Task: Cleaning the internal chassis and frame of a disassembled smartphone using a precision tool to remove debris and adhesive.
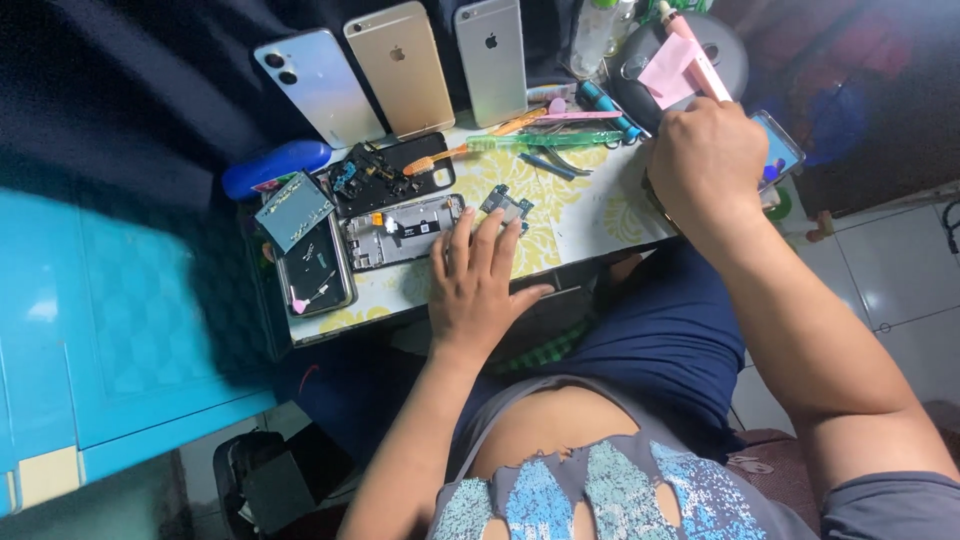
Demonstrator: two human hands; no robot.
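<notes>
Currently the work in hand appears to be phone disassembly, judged to be at the stage of steadying parts while a tool is applied. The left hand (478,285) lies flat and released, fingers spread, on the surface (585,215) near its front edge; its fingertips touch the right end of the opened phone frame (400,232) and sit just beside a small circuit board (507,205). It grips nothing. The right hand (705,165) is clenched around a pink tool (700,62) at the right edge of the surface, and a phone with a lit screen (780,150) shows beneath it; whether that hand also holds this phone cannot be told. A black back cover (392,172) with loose parts lies toward the back edge, and 3 phones (405,70) lean face-down behind it. Judgement: the next move calls for a firm hold on the frame and fine control of the tool tip.
</notes>
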